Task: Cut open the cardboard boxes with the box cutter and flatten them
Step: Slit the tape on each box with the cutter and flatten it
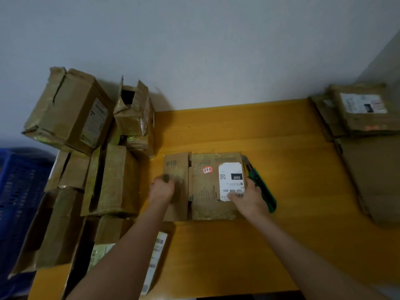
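Item, centre of the yellow table [285, 146]: one cardboard box [204, 191], lying flat with its side flap [176, 167], stamped "P10", spreading out to the left. A white shipping label [230, 178] and a small red sticker [207, 169] are showing on its upper face.

Item, left hand [162, 188]: resting down on the flap, knuckles up. It is blurring, so I cannot tell how far the fingers are curling or whether they are gripping the card.

Item, right hand [249, 201]: lying spread on the near right corner of the box, thumb crossing the bottom of the label, fingers stretching toward the right edge, pressing rather than gripping.

Item, box cutter [263, 189]: green-handled, lying on the table just beside the box's right edge, its middle passing behind the right hand's fingers. Neither hand is holding it.

Item, left of the table: a pile of unflattened boxes [69, 111], leaning and stacking against the wall [194, 50], some gaping open.

Item, far right: a stack of flat cardboard [363, 113], well apart from the hands.

Item, far left edge: a blue plastic crate [17, 191], standing behind the pile.
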A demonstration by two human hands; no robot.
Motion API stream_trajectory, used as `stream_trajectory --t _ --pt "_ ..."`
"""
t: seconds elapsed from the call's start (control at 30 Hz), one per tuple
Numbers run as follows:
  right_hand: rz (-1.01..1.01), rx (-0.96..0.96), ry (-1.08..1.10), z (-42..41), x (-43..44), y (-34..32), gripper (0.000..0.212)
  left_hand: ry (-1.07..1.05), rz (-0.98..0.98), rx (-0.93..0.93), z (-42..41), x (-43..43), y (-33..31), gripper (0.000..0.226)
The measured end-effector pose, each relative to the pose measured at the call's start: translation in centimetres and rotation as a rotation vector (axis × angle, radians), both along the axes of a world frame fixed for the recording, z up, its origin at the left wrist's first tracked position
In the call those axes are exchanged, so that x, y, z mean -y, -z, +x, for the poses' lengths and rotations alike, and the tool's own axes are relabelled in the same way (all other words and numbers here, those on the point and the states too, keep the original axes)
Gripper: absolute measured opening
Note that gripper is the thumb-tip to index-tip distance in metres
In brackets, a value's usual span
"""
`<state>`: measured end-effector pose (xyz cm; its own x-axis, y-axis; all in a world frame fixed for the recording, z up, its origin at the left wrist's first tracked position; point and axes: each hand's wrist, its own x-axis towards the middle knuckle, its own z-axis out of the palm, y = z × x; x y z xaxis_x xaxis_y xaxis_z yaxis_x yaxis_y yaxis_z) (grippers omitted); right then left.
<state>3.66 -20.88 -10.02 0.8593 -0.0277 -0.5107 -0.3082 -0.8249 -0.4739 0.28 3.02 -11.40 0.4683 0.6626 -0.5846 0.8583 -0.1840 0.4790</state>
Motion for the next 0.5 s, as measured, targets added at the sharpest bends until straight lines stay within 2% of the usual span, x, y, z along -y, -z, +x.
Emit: stream_trajectory --t 0.07,0.13,0.23,0.27,0.4,0.5 --pt "0.199 -0.011 0.136 -0.4 -0.5 -0.2 0.058 -0.018 0.001 0.050 0.3 -0.2 -0.8 0.058" --pt "0.298 0.030 0.208 -0.3 -1.1 -0.8 0.062 -0.020 0.089 0.114 1.0 -0.2 -2.3 0.057" --pt "0.357 0.071 0.266 1.0 -0.6 -2.8 0.095 -0.017 0.114 0.196 2.9 0.6 -5.0 0.057" --pt "0.367 0.083 0.266 1.7 0.0 -3.6 0.099 0.000 0.115 0.215 3.6 1.3 -5.7 0.056" --pt "0.465 0.075 0.244 4.4 3.4 -5.5 0.076 0.051 0.134 0.250 5.5 4.4 -8.1 0.054" --pt "0.517 0.113 0.250 5.6 6.3 -5.9 0.079 -0.036 0.030 0.322 6.3 7.2 -9.2 0.051"
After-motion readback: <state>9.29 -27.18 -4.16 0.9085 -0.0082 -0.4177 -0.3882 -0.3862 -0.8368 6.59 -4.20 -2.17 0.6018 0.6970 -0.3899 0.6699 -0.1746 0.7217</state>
